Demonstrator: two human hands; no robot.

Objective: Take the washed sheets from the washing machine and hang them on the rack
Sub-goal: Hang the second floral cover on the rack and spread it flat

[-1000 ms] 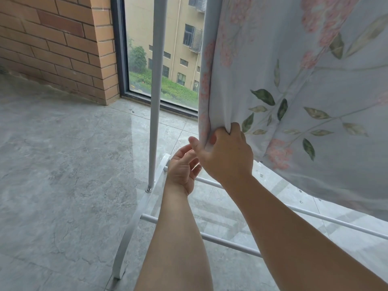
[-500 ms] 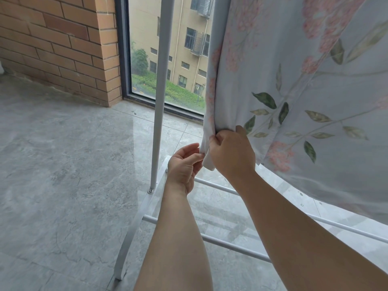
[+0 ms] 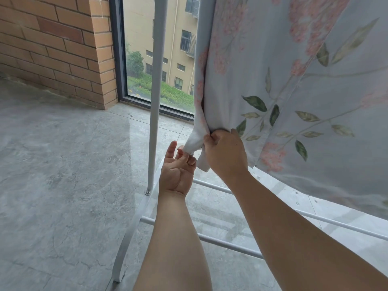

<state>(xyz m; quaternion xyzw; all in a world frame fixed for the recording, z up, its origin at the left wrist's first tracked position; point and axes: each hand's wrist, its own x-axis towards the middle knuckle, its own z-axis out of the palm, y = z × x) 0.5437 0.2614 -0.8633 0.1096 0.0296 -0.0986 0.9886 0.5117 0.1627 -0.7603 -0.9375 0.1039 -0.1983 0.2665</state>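
A pale blue sheet (image 3: 294, 80) printed with pink flowers and green leaves hangs over the white rack, filling the upper right. My right hand (image 3: 225, 152) grips its bunched lower left edge, fingers curled into the cloth. A white corner of the sheet droops just left of that hand. My left hand (image 3: 177, 173) is palm up beneath it, thumb spread out, with loosely bent fingertips touching the corner's tip. The rack's upright pole (image 3: 156, 80) stands just left of both hands.
The rack's curved foot (image 3: 126, 238) and low horizontal rails (image 3: 220, 244) lie on the grey stone floor under my arms. A window (image 3: 142, 59) is behind the pole, and a brick wall (image 3: 52, 49) closes the left. Open floor spreads to the left.
My right hand has pulled the sheet's edge out, so a white corner now hangs free. My left hand has turned palm up and reached that corner.
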